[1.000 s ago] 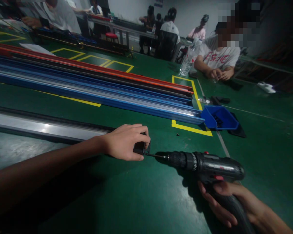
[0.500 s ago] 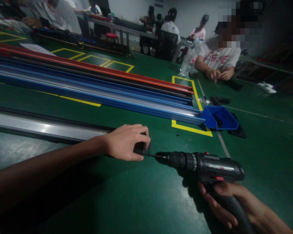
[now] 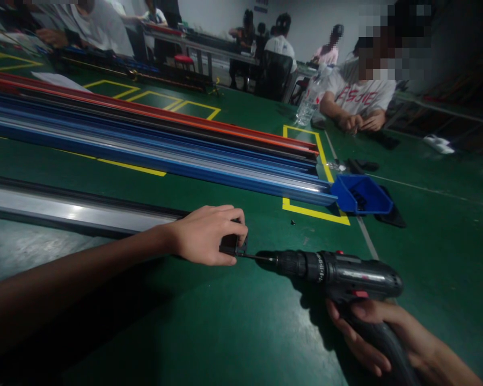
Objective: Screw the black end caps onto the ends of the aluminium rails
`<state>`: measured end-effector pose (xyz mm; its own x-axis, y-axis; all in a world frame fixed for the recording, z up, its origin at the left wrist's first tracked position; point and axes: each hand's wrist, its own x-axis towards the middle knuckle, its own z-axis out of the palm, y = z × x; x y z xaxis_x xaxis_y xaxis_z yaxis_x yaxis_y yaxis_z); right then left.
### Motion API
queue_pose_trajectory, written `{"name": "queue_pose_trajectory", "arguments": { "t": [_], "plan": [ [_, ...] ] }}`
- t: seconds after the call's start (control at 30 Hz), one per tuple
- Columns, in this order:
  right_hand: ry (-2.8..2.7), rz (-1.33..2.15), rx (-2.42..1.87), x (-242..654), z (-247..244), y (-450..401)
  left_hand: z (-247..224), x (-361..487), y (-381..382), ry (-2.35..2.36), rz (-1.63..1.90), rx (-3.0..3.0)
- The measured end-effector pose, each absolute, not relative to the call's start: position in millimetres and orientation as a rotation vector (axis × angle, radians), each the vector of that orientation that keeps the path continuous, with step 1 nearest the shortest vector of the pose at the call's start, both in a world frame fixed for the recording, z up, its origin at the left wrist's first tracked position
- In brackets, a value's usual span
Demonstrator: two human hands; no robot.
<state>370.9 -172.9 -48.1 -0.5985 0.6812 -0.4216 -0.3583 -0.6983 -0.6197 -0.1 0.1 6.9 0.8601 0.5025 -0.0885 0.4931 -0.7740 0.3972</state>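
Observation:
My left hand (image 3: 209,234) is closed on a small black end piece (image 3: 228,245) at the right end of a long silver and black profile (image 3: 76,210). In my right hand (image 3: 366,332) is a black cordless drill (image 3: 346,271), its handle within my fingers. The drill lies level and points left. Its thin bit (image 3: 260,258) reaches the lower right corner of the black piece, beside my left fingertips. Whether the tip sits in a screw is too small to tell.
Blue profiles (image 3: 225,174) and an orange one (image 3: 241,130) lie beyond my left hand. A blue bin (image 3: 362,195) with small dark parts stands at their right end. Farther back are a plastic bottle (image 3: 307,102) and a person (image 3: 358,102) at the green table.

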Motion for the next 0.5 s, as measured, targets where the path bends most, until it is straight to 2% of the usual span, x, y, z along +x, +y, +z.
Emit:
{"name": "queue_pose_trajectory", "arguments": {
  "t": [0.5],
  "plan": [
    [-0.604,2.306,-0.823,369.3,-44.1,-169.9,2.3,-1.0,1.0,0.74,0.059,2.633]
  ]
}}
